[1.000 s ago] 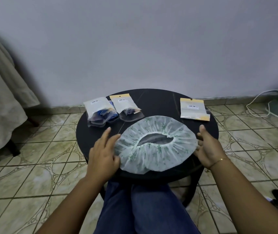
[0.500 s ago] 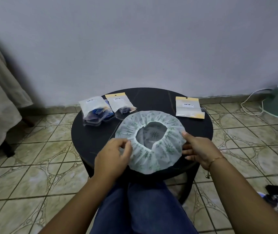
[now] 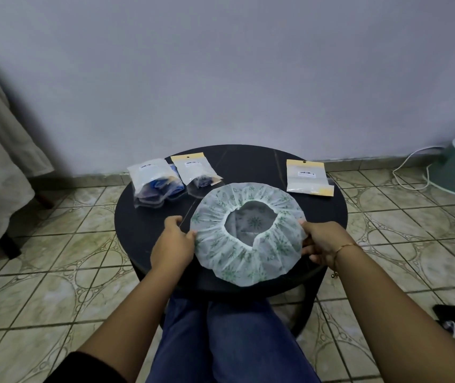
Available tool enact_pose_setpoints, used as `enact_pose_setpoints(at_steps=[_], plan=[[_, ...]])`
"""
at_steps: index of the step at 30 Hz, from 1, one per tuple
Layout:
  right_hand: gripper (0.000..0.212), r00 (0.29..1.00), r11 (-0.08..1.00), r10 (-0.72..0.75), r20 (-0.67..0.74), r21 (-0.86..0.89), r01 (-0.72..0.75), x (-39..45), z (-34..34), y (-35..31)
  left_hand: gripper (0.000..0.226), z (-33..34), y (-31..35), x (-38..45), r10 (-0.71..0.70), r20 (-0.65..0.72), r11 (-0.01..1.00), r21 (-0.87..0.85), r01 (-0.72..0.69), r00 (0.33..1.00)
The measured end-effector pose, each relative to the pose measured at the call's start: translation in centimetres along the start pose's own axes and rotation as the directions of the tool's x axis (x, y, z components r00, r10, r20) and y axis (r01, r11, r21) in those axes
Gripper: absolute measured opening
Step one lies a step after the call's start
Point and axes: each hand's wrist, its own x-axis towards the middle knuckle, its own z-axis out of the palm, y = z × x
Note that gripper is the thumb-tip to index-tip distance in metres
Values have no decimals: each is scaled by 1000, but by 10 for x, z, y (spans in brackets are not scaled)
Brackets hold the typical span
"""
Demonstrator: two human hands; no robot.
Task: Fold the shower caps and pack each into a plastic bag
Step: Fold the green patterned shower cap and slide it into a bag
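White, green-printed shower cap (image 3: 248, 244) lies spread on the black round table (image 3: 143, 225) in front of me; my left hand (image 3: 172, 244) and right hand (image 3: 321, 240) pinch its opposite edges. Beyond it sit two filled bags (image 3: 154, 183) and a flat empty bag (image 3: 309, 181).

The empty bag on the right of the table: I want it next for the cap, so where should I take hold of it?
Pinch the empty bag by its near yellow edge, which faces you, coming in from the right with the right hand. It lies flat and apart from the shower cap, so only an edge offers a grip.
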Motion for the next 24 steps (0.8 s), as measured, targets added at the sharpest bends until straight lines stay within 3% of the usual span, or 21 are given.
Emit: enact_pose_setpoints(at_steps=[6, 13, 17, 20, 22, 24], plan=[[23, 999, 998, 55, 3, 42, -55, 1, -9, -1, 49, -13, -21, 13, 0, -87, 1000, -27, -3, 996], [39, 995, 990, 86, 49, 110, -91, -1, -6, -2, 46, -26, -42, 10, 129, -59, 990, 61, -125, 990], [46, 999, 952, 5, 36, 305, -16, -6, -10, 3, 15, -32, -42, -2, 215, 28, 970, 105, -217, 976], [52, 997, 875, -71, -7, 479, 66, -12, -11, 9, 27, -33, -37, -12, 243, -58, 968, 86, -237, 968], [47, 992, 860, -111, -51, 495, 122, -17, -13, 10, 28, -31, -34, -12, 334, -133, 941, 104, -322, 933], [31, 988, 926, -146, -47, 346, 154, -22, -16, 11, 20, -28, -32, -5, 524, -106, 851, 116, -513, 845]])
